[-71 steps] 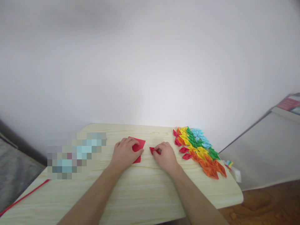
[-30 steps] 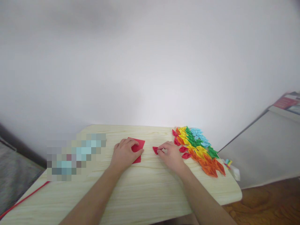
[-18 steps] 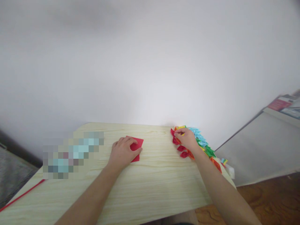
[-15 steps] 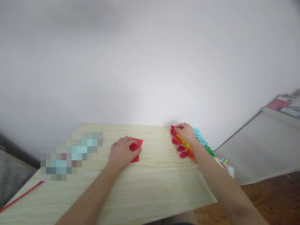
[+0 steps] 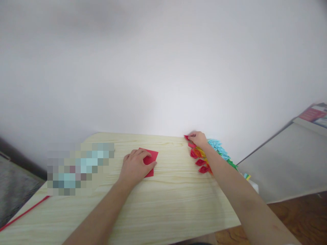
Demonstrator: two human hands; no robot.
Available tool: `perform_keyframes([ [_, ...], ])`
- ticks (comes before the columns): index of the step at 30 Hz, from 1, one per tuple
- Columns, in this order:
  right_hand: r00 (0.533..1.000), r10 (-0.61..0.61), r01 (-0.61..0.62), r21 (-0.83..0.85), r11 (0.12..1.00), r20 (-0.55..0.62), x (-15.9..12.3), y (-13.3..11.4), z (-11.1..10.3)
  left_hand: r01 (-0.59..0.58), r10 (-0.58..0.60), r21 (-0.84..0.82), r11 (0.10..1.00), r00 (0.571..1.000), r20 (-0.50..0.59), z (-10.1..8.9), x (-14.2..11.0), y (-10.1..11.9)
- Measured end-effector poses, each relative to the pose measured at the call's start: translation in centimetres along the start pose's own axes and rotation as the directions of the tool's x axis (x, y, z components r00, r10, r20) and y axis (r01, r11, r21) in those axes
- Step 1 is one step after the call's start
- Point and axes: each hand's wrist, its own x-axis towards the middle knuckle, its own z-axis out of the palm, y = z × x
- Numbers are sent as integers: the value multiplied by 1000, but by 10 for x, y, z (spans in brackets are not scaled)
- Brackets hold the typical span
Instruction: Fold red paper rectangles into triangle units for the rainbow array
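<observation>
My left hand (image 5: 136,166) rests over a square of red paper (image 5: 152,157) on the table, its fingers bent loosely and thumb apart; the palm hides part of the sheet. Farther right, my right hand (image 5: 198,137) pinches a small folded red paper piece (image 5: 186,137) at the table's back edge, by the wall. Just below it several more folded red pieces (image 5: 199,163) lie in a column. Beside these are yellow and orange folded pieces (image 5: 199,152), partly covered by my right forearm. Light blue folded pieces (image 5: 217,148) and green ones (image 5: 232,164) lie past that arm.
The pale wood-grain table (image 5: 166,200) stands against a white wall (image 5: 163,68). A blurred-out patch (image 5: 84,166) covers something at the left, with a red cord (image 5: 25,214) running from it. At the right stands a white cabinet (image 5: 286,163) with printed items on top.
My right hand has lifted slightly up and left with the folded red piece, away from the others in the column. My left hand stays on the red paper. The view has shifted slightly.
</observation>
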Motion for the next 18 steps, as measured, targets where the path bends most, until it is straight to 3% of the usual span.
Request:
perform_keyframes([
  [8,999,10,-8,-41,999,39,-2,0,-11,-3,3,12,1000,1000,4,1,1,-1],
  [18,994,22,-9,-121,993,111,-40,-2,-24,-9,9,12,1000,1000,1,0,0,-1],
])
